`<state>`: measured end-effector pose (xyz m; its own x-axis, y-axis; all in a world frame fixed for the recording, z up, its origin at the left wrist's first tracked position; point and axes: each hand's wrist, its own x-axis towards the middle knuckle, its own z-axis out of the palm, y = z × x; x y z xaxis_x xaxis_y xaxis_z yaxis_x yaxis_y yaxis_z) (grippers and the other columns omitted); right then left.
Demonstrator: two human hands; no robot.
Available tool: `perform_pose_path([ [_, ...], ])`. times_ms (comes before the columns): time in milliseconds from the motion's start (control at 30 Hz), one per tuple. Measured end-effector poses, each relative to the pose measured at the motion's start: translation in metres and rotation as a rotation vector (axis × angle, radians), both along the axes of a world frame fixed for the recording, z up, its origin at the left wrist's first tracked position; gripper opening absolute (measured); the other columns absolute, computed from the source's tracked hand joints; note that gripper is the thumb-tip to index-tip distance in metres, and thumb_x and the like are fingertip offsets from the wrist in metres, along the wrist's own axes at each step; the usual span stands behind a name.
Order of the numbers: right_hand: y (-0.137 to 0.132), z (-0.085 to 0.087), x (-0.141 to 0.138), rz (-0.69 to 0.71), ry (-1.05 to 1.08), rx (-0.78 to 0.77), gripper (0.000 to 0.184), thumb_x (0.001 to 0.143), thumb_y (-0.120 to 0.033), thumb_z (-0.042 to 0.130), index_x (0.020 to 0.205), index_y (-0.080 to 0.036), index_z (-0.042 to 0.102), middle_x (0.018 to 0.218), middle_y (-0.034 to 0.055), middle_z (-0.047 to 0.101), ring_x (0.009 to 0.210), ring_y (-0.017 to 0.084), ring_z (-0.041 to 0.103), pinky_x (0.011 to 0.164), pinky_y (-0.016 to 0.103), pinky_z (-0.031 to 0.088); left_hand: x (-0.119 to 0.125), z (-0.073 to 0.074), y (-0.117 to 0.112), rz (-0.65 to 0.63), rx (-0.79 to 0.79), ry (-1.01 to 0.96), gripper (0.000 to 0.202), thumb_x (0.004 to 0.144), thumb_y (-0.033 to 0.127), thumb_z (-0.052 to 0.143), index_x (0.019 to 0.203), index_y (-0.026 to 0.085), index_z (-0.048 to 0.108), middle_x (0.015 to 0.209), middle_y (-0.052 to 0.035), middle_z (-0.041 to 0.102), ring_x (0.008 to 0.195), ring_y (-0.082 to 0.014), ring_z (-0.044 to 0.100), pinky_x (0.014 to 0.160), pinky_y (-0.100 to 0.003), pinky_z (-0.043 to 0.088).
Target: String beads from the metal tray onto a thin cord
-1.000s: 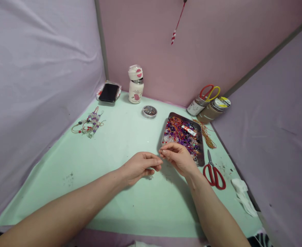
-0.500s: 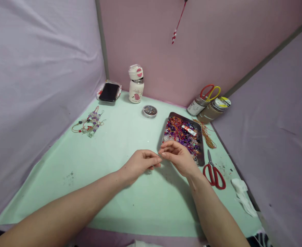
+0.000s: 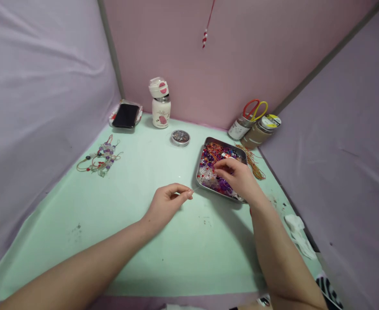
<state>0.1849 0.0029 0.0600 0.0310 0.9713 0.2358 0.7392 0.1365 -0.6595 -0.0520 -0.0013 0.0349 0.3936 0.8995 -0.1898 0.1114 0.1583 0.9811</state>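
My left hand (image 3: 170,202) is over the table left of the bead tray, thumb and forefinger pinched together on a thin thread (image 3: 196,188). A short length of the thread sticks out to the right from the fingertips. My right hand (image 3: 237,176) is above the metal tray (image 3: 198,178), its thumb and forefinger tips close together just over the beads. Whatever lies between those fingertips is too small to make out. Purple, red, clear and dark beads (image 3: 213,183) fill the tray, along with orange cord. A small white and red tube (image 3: 227,156) is partly covered by my right hand.
Strung bead pieces (image 3: 103,158) lie at the left. Toward the back stand a phone (image 3: 126,115), a white bottle (image 3: 161,113), a round tin (image 3: 180,137), a jar with scissors (image 3: 238,129) and a brown jar (image 3: 257,134). Cords (image 3: 255,168) and white tissue (image 3: 299,234) lie right.
My right hand has left my left hand and moved up and right over the tray. My left hand keeps its pinch. The camera view has shifted slightly, and my right arm now hides the red-handled scissors.
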Motion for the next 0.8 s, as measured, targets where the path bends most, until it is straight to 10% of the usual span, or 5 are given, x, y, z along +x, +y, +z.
perform_pose_path([
  [300, 0.016, -0.012, 0.004, 0.16, -0.536, -0.16, 0.018, 0.083, -0.012, 0.055, 0.077, -0.019, 0.07, 0.087, 0.007, 0.063, 0.086, 0.02, 0.053, 0.076, 0.032, 0.034, -0.001, 0.001, 0.003, 0.024, -0.024, 0.045, 0.023, 0.076, 0.042, 0.065, 0.076, 0.02, 0.07, 0.079, -0.0033, 0.07, 0.075, -0.016, 0.06, 0.066, -0.026, 0.047],
  [800, 0.015, -0.022, -0.004, 0.164, -0.665, -0.218, 0.018, 0.086, -0.016, 0.055, 0.074, -0.02, 0.069, 0.084, 0.006, 0.062, 0.085, 0.02, 0.047, 0.07, 0.033, 0.021, -0.001, 0.001, 0.007, 0.039, -0.071, 0.062, 0.022, 0.073, 0.041, 0.067, 0.073, 0.019, 0.07, 0.081, -0.0043, 0.07, 0.077, -0.0175, 0.062, 0.069, -0.028, 0.049],
])
